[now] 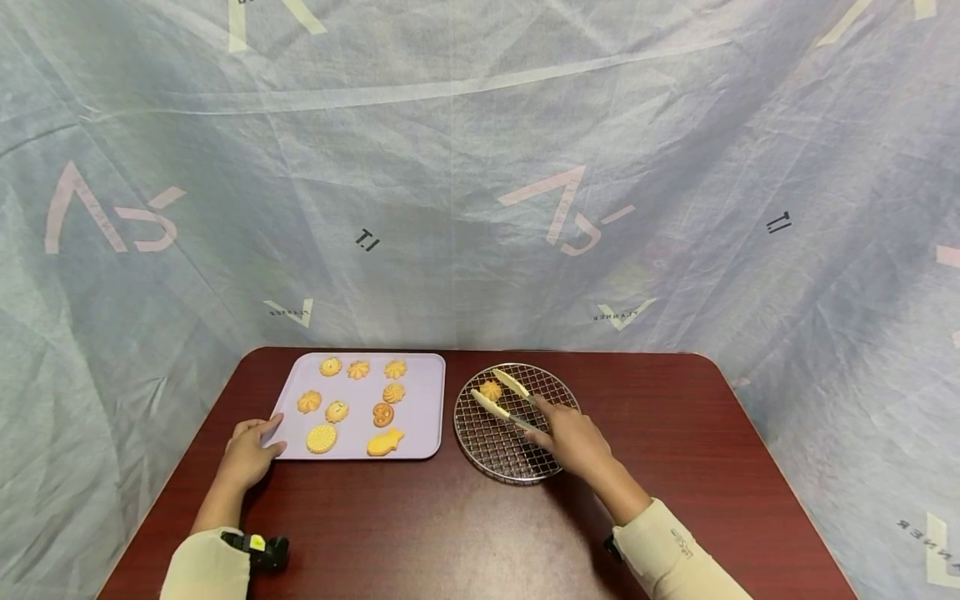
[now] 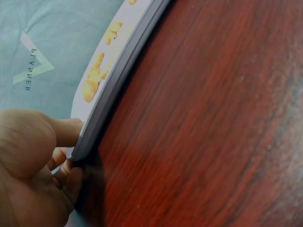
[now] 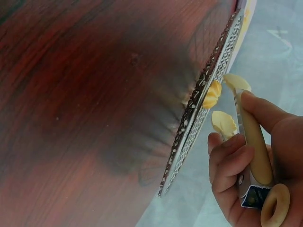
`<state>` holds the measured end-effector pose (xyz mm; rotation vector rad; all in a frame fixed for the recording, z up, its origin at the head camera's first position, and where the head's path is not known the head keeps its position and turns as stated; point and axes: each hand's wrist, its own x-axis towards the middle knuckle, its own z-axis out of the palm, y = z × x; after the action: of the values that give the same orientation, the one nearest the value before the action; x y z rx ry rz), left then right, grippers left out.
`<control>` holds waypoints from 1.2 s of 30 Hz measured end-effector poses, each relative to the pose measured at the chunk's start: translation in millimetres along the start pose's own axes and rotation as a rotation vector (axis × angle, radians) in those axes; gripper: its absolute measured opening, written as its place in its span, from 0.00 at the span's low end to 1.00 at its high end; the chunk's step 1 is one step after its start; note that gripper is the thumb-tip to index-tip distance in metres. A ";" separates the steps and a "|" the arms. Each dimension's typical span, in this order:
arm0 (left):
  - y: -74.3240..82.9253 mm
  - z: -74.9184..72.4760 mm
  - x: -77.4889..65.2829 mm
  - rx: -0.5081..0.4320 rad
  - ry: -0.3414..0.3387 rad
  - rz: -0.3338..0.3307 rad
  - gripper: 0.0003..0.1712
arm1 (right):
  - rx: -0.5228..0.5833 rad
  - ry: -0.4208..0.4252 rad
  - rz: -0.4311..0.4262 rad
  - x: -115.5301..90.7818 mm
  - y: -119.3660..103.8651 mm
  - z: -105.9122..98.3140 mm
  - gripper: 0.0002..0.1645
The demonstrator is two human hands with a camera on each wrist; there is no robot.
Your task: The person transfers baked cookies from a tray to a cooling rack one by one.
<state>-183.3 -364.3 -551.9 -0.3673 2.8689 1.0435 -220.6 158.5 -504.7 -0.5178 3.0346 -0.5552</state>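
My right hand [image 1: 573, 437] holds a pair of tongs [image 1: 517, 419] with cream tips, its fingers curled round the handles in the right wrist view. The tongs' arms are spread over a round wire cooling rack [image 1: 517, 454]. One ridged cookie [image 1: 491, 390] lies on the rack between the spread tips; in the right wrist view the cookie [image 3: 212, 94] stands apart from them. At the far side, my left hand [image 1: 251, 450] pinches the near left corner of a pale lilac tray [image 1: 431, 417], thumb [image 2: 68, 132] on the rim and other fingers beneath. Several cookies [image 1: 322, 438] of different shapes lie on the tray.
The tray and rack stand side by side on a dark red wooden table [image 1: 660, 417], a narrow gap between them. Behind the table's back edge hangs a grey printed cloth [image 1: 450, 208], which also runs along both sides.
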 end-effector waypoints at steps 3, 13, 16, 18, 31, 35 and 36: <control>0.2 -0.3 -0.1 -0.004 -0.001 -0.002 0.35 | 0.002 0.004 -0.002 0.4 -1.7 -0.1 0.44; -1.4 1.0 2.0 -0.006 0.001 -0.011 0.35 | 0.008 0.010 -0.011 1.3 -9.8 -0.7 0.43; -1.8 0.9 2.0 -0.009 0.001 -0.008 0.35 | 0.017 0.011 -0.015 1.6 -12.8 -0.2 0.44; -1.8 0.8 1.8 -0.009 0.001 -0.005 0.35 | 0.016 0.010 -0.022 1.5 -14.9 0.0 0.44; -0.9 0.8 0.8 -0.009 0.000 -0.003 0.35 | -0.001 -0.012 -0.029 1.9 -23.1 2.6 0.46; -0.7 0.8 1.1 -0.012 0.000 -0.014 0.35 | -0.004 -0.023 -0.025 2.5 -25.5 2.7 0.46; -0.6 0.8 1.2 -0.012 0.000 -0.016 0.35 | -0.002 -0.027 -0.021 2.5 -26.2 2.6 0.46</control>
<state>-184.3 -364.5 -553.0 -0.3910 2.8559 1.0580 -214.5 133.7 -498.0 -0.5538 3.0081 -0.5414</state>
